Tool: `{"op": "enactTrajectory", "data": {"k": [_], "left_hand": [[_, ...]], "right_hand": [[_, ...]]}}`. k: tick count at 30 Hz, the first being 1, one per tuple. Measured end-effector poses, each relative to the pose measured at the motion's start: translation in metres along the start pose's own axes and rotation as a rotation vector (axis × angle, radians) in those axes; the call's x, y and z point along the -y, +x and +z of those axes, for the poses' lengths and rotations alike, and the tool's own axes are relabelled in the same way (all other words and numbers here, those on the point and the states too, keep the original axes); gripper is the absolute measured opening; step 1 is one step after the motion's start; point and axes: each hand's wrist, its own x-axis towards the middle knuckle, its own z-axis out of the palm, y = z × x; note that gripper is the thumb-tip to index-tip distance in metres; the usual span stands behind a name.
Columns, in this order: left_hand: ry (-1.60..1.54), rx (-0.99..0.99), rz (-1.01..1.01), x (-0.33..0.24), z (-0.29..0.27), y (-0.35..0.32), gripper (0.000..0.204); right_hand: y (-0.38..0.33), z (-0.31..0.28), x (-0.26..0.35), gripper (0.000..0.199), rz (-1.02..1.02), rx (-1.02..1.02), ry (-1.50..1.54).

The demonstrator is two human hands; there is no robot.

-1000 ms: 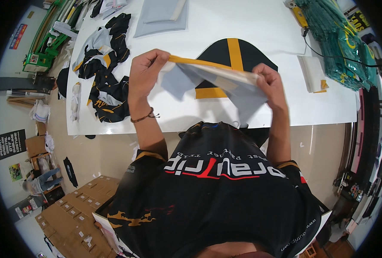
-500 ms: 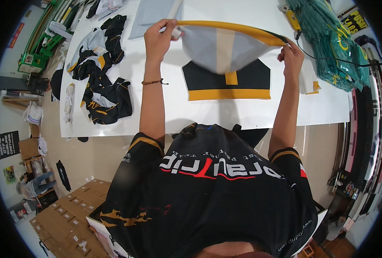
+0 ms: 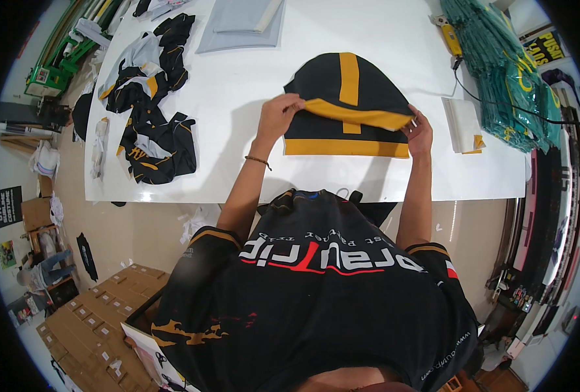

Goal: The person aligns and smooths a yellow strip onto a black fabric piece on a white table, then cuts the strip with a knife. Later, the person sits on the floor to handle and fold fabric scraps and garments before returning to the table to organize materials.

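Observation:
My left hand [image 3: 281, 116] pinches the left end of a yellow band on a black fabric panel [image 3: 378, 85]. My right hand [image 3: 419, 132] grips the band's right end with the fingertips. A yellow stripe runs down the middle of this panel, and its far edge is rounded. The near edge is lifted and sags slightly between my hands. Beneath it, a similar black panel [image 3: 313, 129] with a yellow border lies flat on the white table [image 3: 237, 163], partly covered by the held one.
Crumpled black, grey and yellow fabric [image 3: 159, 144] lies at the left. Pale folded sheets [image 3: 241, 32] rest at the back. On the right are a yellow corded tool [image 3: 450, 38], white fabric pieces [image 3: 461, 124] and a heap of green plastic-wrapped goods [image 3: 499, 72]. Cardboard boxes [image 3: 100, 326] stand lower left.
Both hands have come down and nearer with the held panel. Its pale underside faced me before; now its black face shows and it lies over the lower panel.

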Motion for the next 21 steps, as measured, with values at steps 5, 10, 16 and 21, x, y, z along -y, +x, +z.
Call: {"op": "enactTrajectory", "data": {"k": [5, 10, 16, 21], "left_hand": [[0.097, 0.220, -0.093, 0.014, 0.007, -0.025, 0.017], [0.221, 0.299, -0.086, 0.007, 0.004, -0.035, 0.018], [0.418, 0.166, 0.081, 0.024, 0.012, -0.053, 0.020], [0.534, 0.129, 0.153, 0.017, 0.008, -0.064, 0.017]], "right_hand": [[-0.006, -0.012, -0.027, 0.033, -0.042, -0.083, -0.408], [-0.009, -0.030, -0.034, 0.031, -0.171, -0.101, -0.515], [0.000, -0.058, -0.044, 0.031, -0.240, -0.145, -0.811], [-0.018, -0.037, -0.036, 0.020, -0.247, -0.264, -0.895]]}}
